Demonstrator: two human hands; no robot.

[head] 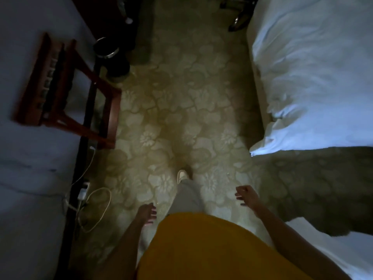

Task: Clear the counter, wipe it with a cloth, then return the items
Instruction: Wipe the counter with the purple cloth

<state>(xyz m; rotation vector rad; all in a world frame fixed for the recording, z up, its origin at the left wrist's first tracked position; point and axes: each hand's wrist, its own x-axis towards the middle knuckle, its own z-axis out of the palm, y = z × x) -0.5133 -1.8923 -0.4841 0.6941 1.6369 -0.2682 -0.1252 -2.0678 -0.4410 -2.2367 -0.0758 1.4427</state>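
I look straight down at a dim, flower-patterned carpet (181, 102) between two beds. My left hand (148, 214) hangs beside my left hip with relaxed fingers and holds nothing. My right hand (245, 196) hangs out to the right, fingers loosely curled, also empty. One foot in a light shoe (182, 175) is set forward on the carpet. No counter, cloth or counter items are in view.
A white-covered bed (314, 77) fills the right side, another bed corner (343, 245) lies at lower right. A folding wooden luggage rack (66, 91) leans at the left wall. A dark bin (113, 55) stands beyond it. White charger cables (94, 211) lie on the floor at left.
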